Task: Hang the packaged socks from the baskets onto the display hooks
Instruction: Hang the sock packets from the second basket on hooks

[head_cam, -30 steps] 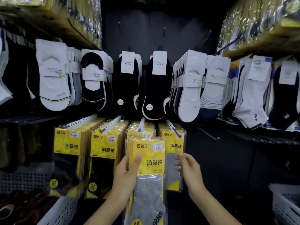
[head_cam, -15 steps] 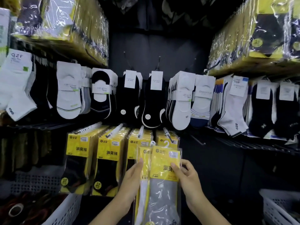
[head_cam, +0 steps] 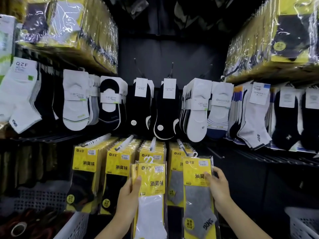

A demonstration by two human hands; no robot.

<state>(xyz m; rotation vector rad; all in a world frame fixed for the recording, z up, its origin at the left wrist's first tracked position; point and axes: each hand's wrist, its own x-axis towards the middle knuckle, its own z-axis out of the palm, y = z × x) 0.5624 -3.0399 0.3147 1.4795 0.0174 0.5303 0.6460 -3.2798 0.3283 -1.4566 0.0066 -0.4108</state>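
Note:
My left hand point(head_cam: 128, 199) grips a small stack of yellow-carded sock packs, the front one holding white socks point(head_cam: 150, 200), its white hangers showing at the top. My right hand point(head_cam: 218, 184) holds a single yellow pack of grey socks point(head_cam: 198, 195) by its right edge. That pack's white hanger sits just below the tip of the rightmost display hook point(head_cam: 182, 147). Four hooks in this row carry rows of the same yellow packs point(head_cam: 119, 163).
Above hang white and black loose socks point(head_cam: 165, 109) on hooks. Wrapped bundles fill the top shelves on both sides. A white basket point(head_cam: 74, 228) stands at the lower left and another basket point(head_cam: 302, 223) at the lower right. Bare black hooks point(head_cam: 215, 152) jut out right of the yellow rows.
My right hand has taken the grey-sock pack off the stack and moved it right and up toward the rightmost hook. My left hand keeps the remaining packs, white socks now in front.

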